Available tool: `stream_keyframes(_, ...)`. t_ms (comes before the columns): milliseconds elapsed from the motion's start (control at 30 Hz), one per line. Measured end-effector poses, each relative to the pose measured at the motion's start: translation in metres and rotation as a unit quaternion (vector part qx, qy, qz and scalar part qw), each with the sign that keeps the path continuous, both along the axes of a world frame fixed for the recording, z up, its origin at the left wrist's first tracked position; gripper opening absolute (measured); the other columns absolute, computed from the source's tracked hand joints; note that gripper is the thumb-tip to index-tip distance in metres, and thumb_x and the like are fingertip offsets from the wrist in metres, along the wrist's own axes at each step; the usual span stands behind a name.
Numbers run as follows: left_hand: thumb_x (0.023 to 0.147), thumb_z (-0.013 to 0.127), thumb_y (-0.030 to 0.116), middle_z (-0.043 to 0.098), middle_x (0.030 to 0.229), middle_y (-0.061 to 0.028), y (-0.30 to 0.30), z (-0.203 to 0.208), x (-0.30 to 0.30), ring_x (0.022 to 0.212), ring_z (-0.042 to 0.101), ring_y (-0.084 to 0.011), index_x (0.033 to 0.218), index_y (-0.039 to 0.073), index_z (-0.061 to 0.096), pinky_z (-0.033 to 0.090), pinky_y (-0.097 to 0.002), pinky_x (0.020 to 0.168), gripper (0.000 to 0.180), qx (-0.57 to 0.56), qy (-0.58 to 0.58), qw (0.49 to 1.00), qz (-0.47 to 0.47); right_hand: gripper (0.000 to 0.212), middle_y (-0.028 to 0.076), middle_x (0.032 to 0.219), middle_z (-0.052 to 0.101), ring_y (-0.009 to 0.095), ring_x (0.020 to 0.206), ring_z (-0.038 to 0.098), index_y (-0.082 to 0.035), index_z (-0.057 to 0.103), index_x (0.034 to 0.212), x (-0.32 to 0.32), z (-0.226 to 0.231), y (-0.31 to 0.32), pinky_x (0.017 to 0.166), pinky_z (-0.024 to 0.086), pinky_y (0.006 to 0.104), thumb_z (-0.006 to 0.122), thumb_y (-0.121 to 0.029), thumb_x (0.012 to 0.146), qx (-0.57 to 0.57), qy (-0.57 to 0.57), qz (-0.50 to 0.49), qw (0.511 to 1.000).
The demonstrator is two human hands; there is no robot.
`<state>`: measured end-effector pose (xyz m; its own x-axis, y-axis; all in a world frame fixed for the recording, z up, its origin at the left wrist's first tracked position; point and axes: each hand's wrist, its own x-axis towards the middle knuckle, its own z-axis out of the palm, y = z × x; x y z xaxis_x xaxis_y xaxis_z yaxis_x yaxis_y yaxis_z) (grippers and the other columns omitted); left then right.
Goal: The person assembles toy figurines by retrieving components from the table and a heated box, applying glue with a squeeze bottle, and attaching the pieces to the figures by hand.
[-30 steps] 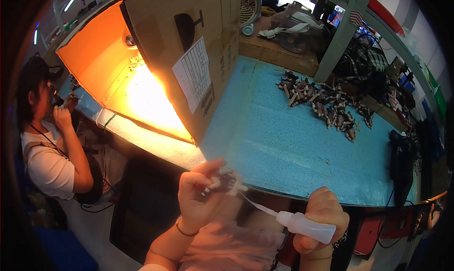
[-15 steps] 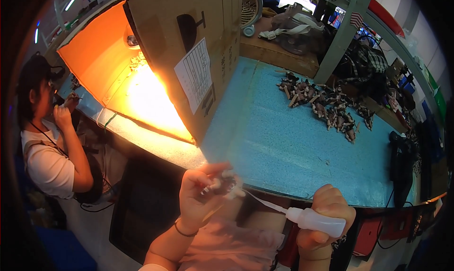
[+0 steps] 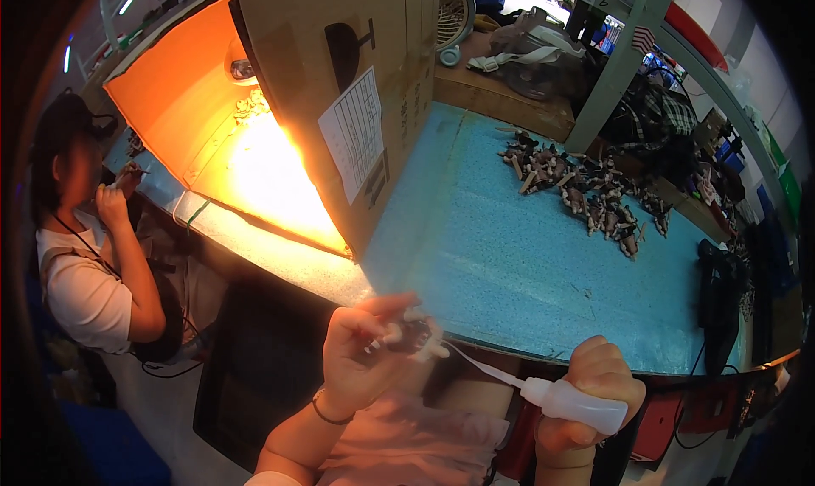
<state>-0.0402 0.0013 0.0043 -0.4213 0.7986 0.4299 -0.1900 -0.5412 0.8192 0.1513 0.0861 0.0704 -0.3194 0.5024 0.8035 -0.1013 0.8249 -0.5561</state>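
In front of the table's near edge, my left hand [image 3: 355, 354] is closed, its fingers pinching a small pale and dark figurine [image 3: 413, 337] that is slightly blurred. My right hand [image 3: 601, 369], lower and to the right, wraps round a white squeeze bottle [image 3: 579, 404] tilted on its side. The bottle's long, thin nozzle [image 3: 484, 366] points left and up toward the figurine. Its tip is right by the figurine's edge; whether they touch I cannot tell. Several similar figurines [image 3: 594, 193] lie heaped on the blue tabletop [image 3: 501, 257] at the far right.
A tall cardboard box [image 3: 340, 11] stands on the table, with a bright lamp [image 3: 241, 68] glowing inside. A black object [image 3: 720, 299] lies at the right edge. At left sits a co-worker [image 3: 93, 291], hands raised. A black bin [image 3: 246, 376] stands below the table.
The figurine has turned slightly in my left hand. My right hand and the bottle have shifted a little right and down; the nozzle still points at the figurine.
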Motion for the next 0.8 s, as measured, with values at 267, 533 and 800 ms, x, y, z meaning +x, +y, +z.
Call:
stream_keyframes(267, 0.067, 0.053, -0.014, 0.045, 0.118, -0.0251, 0.000, 0.000, -0.001, 0.115, 0.045, -0.0339, 0.094, 0.007, 0.036, 0.038, -0.0434, 0.096, 0.038, 0.004, 0.038, 0.999, 0.015, 0.054, 0.003, 0.067, 0.040, 0.013, 0.056, 0.037, -0.006, 0.039, 0.085, -0.003, 0.004, 0.002, 0.051, 0.031, 0.0273, 0.051, -0.059, 0.079, 0.024, -0.029, -0.002, 0.999)
stream_keyframes(533, 0.065, 0.051, -0.016, 0.046, 0.118, -0.0252, 0.001, 0.003, 0.001, 0.116, 0.045, -0.0330, 0.094, 0.007, 0.036, 0.038, -0.0423, 0.096, 0.040, 0.007, 0.038, 0.999, 0.014, 0.055, 0.002, 0.066, 0.040, 0.013, 0.055, 0.036, -0.007, 0.039, 0.084, 0.001, 0.004, -0.001, 0.051, 0.030, 0.0269, 0.052, -0.060, 0.078, 0.032, -0.045, -0.009, 0.998)
stream_keyframes(800, 0.069, 0.056, -0.012, 0.045, 0.119, -0.0253, -0.001, -0.004, -0.007, 0.115, 0.045, -0.0296, 0.095, 0.007, 0.037, 0.041, -0.0389, 0.093, 0.037, 0.006, 0.033, 0.999, 0.027, 0.048, 0.004, 0.067, 0.045, 0.013, 0.058, 0.044, -0.002, 0.040, 0.088, -0.011, -0.012, 0.012, 0.054, 0.037, 0.0262, 0.057, -0.047, 0.082, -0.120, 0.087, -0.060, 0.987)
